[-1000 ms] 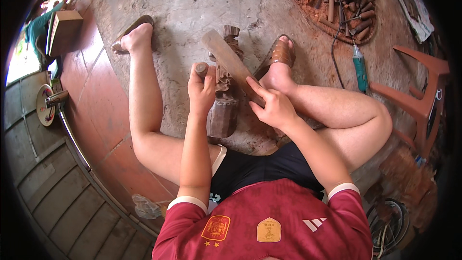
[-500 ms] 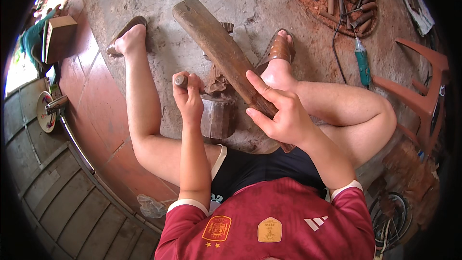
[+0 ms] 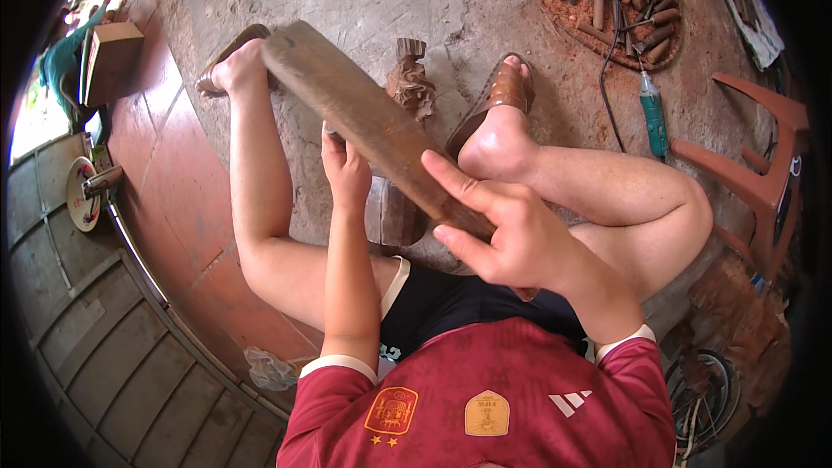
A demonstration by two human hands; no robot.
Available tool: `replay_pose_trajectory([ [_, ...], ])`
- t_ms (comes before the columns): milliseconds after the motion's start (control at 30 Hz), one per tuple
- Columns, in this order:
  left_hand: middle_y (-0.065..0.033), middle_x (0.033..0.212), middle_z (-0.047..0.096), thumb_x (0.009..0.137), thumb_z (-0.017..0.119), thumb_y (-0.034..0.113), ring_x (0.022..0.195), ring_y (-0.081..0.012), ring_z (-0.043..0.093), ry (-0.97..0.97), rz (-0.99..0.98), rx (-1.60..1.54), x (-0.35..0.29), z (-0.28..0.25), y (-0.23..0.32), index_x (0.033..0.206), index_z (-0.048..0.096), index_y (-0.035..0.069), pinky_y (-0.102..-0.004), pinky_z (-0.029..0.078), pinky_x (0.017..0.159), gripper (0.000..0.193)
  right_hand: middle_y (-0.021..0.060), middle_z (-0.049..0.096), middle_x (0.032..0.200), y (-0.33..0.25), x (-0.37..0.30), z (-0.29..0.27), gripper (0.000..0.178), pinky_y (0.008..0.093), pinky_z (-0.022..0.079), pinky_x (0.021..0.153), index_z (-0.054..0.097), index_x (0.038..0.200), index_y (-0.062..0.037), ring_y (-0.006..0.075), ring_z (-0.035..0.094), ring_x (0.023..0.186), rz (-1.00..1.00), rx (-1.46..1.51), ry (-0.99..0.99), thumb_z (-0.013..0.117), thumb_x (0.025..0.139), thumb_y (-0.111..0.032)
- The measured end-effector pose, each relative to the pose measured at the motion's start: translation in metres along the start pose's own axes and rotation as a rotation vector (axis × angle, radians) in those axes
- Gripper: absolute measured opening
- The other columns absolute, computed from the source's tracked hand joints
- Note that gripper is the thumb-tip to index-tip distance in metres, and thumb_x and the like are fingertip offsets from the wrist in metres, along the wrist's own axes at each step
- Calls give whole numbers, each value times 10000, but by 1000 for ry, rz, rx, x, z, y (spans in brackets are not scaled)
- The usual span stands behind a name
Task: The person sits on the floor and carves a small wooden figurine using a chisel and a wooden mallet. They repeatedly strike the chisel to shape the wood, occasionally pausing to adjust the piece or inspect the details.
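My right hand (image 3: pixel 520 230) is closed round the narrow end of a long, flat wooden bat (image 3: pixel 355 117), its index finger laid along the wood. The bat slants up to the left, its broad end beyond my left hand. Just under the bat, my left hand (image 3: pixel 347 169) grips a chisel (image 3: pixel 331 133) by its round handle; most of the tool, its blade included, is hidden. Between my feet is a carved brown wood piece (image 3: pixel 411 87), partly covered by the bat. A squared wooden block (image 3: pixel 390 215) stands nearer, close to my left wrist.
At the upper right, a round tray (image 3: pixel 563 28) holds reddish shavings and several wooden-handled tools. A green power tool (image 3: pixel 653 117) with a black cord lies below it, near a brown plastic chair (image 3: pixel 763 156). A cardboard box (image 3: pixel 113 61) is at the far left.
The bat's broad end has swung left and down, now covering the chisel's butt and part of my left hand. The carved piece shows more fully. My left hand stays nearly in place.
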State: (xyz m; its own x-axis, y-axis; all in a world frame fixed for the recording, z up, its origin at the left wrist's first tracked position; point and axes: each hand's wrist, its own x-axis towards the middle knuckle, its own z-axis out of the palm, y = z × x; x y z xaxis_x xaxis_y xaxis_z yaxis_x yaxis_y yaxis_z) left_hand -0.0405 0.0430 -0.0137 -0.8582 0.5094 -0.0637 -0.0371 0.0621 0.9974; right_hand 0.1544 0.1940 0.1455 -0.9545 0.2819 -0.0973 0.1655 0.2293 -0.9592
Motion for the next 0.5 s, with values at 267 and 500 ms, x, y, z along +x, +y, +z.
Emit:
replay_pose_trajectory([
  [267, -10, 752, 454, 980, 611, 132, 662, -112, 420, -105, -236, -707, -4, -7, -24, 1061, 462, 108, -296, 427, 610, 172, 178, 543, 646, -12, 1, 42, 697, 447, 522, 453, 400, 1505, -193, 357, 578, 464, 32, -475, -91, 683, 870, -248],
  [500, -40, 748, 459, 999, 585, 134, 663, -146, 425, 23, 56, -325, -22, 5, 3, 992, 420, 83, -316, 436, 640, 173, 172, 535, 649, -22, -23, 65, 630, 393, 501, 391, 409, 1503, -167, 292, 578, 433, -33, -484, -53, 610, 912, -256],
])
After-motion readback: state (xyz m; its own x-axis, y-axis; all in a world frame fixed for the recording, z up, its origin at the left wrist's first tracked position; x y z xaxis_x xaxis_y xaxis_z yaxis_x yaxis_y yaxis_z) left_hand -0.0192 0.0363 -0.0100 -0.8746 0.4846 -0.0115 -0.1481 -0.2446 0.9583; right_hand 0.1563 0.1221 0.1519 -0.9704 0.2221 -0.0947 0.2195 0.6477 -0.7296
